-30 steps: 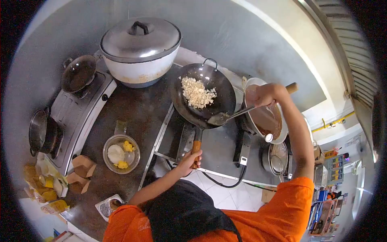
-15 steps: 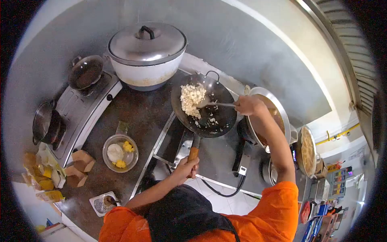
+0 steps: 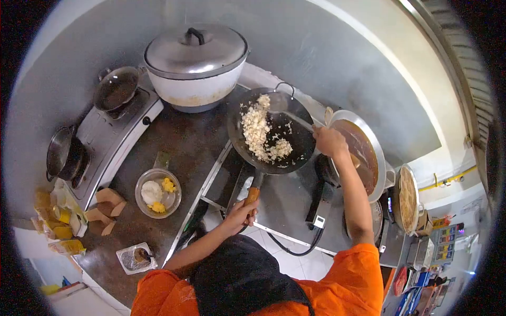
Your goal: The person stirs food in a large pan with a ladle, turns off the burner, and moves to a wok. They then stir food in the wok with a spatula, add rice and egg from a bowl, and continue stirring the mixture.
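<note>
I see a dark counter (image 3: 174, 142) against a grey wall, with a lidded pot (image 3: 196, 66) at its back edge and a bowl (image 3: 157, 193) near the front. My left hand (image 3: 241, 213) is closed around the wok (image 3: 271, 131) handle; the wok sits over the steel stove at the counter's right edge. My right hand (image 3: 329, 141) grips a spatula (image 3: 290, 118) in the rice (image 3: 261, 134).

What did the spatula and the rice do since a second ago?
The right hand swung the spatula from the wok's near rim up to its far side, and the rice spread from one clump into a long strip. The left hand kept hold of the wok handle. The lidded pot and glass bowl stayed put.
</note>
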`<state>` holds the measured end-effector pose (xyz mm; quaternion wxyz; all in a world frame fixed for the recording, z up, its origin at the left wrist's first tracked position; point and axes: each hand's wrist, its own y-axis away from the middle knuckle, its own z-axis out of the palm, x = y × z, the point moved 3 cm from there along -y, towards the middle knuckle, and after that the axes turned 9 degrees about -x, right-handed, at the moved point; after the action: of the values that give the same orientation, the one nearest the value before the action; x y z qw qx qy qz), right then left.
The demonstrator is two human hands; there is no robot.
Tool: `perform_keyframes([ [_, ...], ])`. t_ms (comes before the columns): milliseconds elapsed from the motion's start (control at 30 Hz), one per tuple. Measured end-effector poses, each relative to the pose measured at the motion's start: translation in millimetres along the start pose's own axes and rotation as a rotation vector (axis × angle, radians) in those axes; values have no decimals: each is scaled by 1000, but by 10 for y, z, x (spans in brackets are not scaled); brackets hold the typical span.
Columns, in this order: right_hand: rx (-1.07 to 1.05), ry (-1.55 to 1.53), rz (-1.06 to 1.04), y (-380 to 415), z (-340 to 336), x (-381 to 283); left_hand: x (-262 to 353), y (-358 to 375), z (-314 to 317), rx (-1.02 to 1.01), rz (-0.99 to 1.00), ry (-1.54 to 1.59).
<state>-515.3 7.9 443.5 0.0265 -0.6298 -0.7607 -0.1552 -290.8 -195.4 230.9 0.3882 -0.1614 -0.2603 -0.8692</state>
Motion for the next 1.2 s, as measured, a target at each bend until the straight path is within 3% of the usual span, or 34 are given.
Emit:
perform_keyframes([
  [100, -188, -109, 10, -31, 571, 183, 11, 10, 50, 9, 5, 13],
  [200, -380, -62, -105, 213, 324, 324, 43, 16, 39, -3, 7, -1],
  [233, -355, -90, -197, 376, 92, 239, 49, 19, 36, -24, 6, -1],
  [333, -362, -75, -300, 381, 222, 130, 46, 20, 29, -27, 4, 16],
  [367, -433, -33, -144, 123, 688, 311, 24, 42, 28, -29, -7, 18],
  [400, -433, -30, -141, 80, 613, 365, 29, 25, 31, -15, -21, 9],
  [467, -432, 390, -620, 184, 323, 220, 43, 22, 2, 4, -36, 0],
  [500, -544, -31, -244, 486, -343, -97, 43, 13, -10, -3, -29, -8],
  [600, -461, -6, -336, 424, 9, -64, 70, -13, -22, -21, -20, -10],
  [667, -395, -35, -313, 477, -99, -137, 68, 19, 0, -30, -25, -15],
  [733, -542, 163, -357, 487, -301, -140, 95, 57, 35, -60, 8, -8],
  [867, -465, 58, -283, 487, -113, -21, 42, 49, -15, -56, 3, 13],
  [1067, -566, 68, -254, 388, -176, 180, 10, 112, -120, -29, -41, -35],
  [1133, -543, 309, -601, 374, 120, 104, 26, 204, -95, -29, -86, -48],
  [1167, -567, 32, -301, 465, -53, -44, 36, 225, -88, -32, -87, -53],
  [1200, -563, 29, -299, 406, 5, 94, 42, 253, -90, -44, -96, -87],
])
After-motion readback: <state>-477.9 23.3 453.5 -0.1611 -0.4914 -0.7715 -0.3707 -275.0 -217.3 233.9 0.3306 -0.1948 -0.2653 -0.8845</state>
